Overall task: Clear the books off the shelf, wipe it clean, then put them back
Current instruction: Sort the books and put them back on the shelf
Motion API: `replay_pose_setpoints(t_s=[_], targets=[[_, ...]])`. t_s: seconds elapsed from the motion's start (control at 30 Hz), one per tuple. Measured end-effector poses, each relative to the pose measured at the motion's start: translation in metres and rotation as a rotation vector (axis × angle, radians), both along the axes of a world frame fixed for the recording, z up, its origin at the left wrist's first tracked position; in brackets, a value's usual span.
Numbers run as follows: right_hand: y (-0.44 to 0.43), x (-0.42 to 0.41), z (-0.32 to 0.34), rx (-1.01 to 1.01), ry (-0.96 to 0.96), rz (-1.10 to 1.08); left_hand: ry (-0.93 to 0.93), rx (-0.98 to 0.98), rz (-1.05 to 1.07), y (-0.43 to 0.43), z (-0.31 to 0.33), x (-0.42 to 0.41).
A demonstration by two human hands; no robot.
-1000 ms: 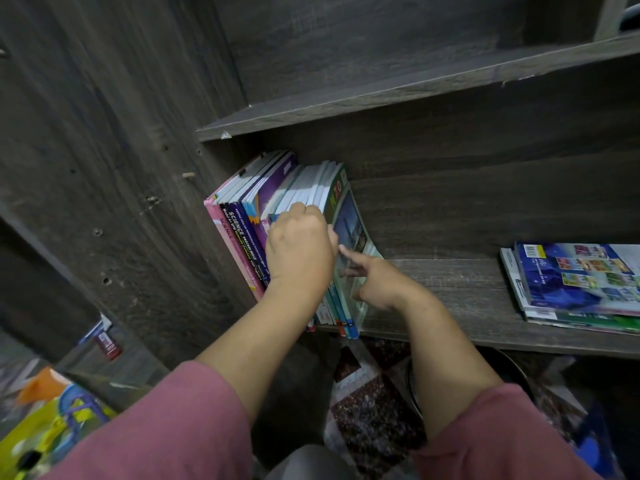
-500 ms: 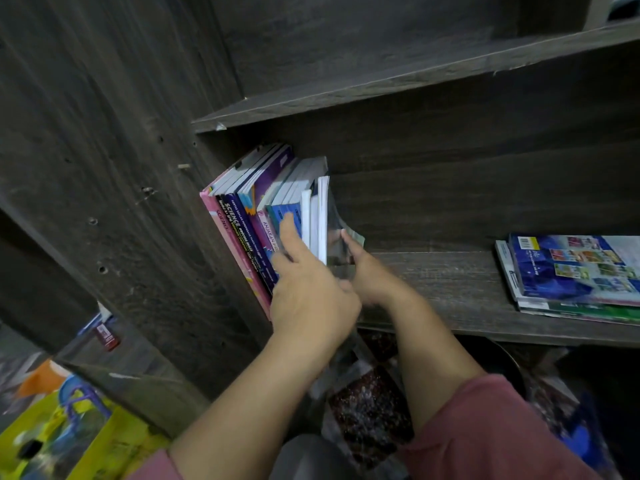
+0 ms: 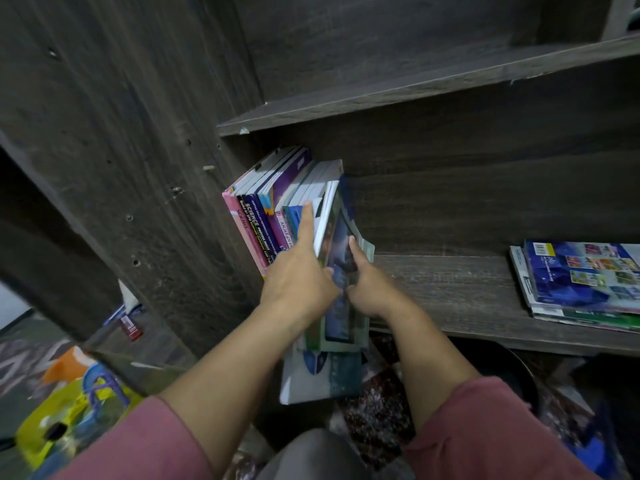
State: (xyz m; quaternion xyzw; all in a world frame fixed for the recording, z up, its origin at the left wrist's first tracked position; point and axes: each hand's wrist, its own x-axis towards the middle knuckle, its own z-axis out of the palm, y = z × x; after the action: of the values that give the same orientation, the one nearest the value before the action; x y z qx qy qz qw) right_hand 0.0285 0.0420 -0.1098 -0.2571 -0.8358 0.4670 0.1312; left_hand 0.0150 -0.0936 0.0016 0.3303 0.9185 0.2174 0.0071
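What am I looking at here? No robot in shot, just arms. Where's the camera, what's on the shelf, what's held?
There is no machine here. A person works with bare hands, and the one picture comes from a wide-angle camera worn on their head, looking forward and down. The two arms in pink sleeves are therefore the wearer's own. The left hand and the right hand together grip a few thin books. These tilt and stick out past the front edge of the dark wooden shelf. The standing books are upright at the shelf's left end, against the side wall. A flat pile of books lies at the right end. A yellow bag sits on the floor at lower left.
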Motion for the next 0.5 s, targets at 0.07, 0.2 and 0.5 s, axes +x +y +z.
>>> replay_pose_setpoints(t_s=[0.07,0.2,0.5], targets=[[0.002,0.001,0.003,-0.005,0.049,-0.052,-0.025,-0.002,-0.018,-0.007,0.007,-0.007],[0.002,-0.003,0.015,0.079,0.247,-0.171,-0.015,-0.077,-0.029,-0.027,0.036,-0.016],[-0.010,-0.021,0.063,0.308,0.310,-0.030,0.066,-0.203,-0.002,-0.055,0.091,-0.027]])
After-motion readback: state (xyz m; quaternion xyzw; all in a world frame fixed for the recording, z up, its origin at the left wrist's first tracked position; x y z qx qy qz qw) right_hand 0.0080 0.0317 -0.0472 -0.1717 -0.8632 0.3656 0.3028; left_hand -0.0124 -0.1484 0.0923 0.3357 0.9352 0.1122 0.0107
